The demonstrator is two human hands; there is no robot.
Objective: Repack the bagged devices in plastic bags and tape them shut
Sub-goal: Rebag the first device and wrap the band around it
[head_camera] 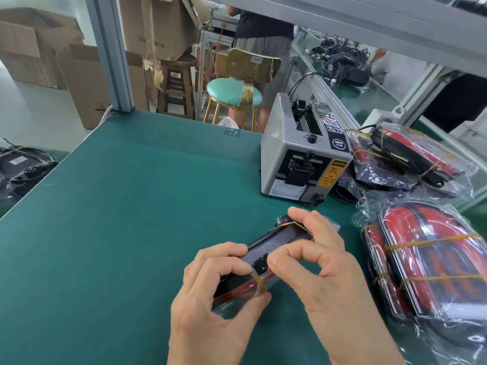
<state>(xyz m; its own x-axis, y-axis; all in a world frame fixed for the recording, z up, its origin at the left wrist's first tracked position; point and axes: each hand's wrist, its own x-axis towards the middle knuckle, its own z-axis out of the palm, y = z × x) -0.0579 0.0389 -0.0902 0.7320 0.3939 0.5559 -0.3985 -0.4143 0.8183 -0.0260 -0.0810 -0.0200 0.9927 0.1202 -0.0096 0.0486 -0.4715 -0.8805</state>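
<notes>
While both hands work low at 6 o'clock, the green mat [126, 206] lies open toward 9 and 10 o'clock, up to its far edge. The left hand [210, 299] grips the device's [279, 241] near end, fingers curled round it; the right hand [321, 262] pinches it from above. A tape dispenser [295, 159] at 1 o'clock bears a yellow warning label. Bagged devices [427, 259] crowd 3 o'clock. One cardboard box [158, 27] reads "75".
</notes>
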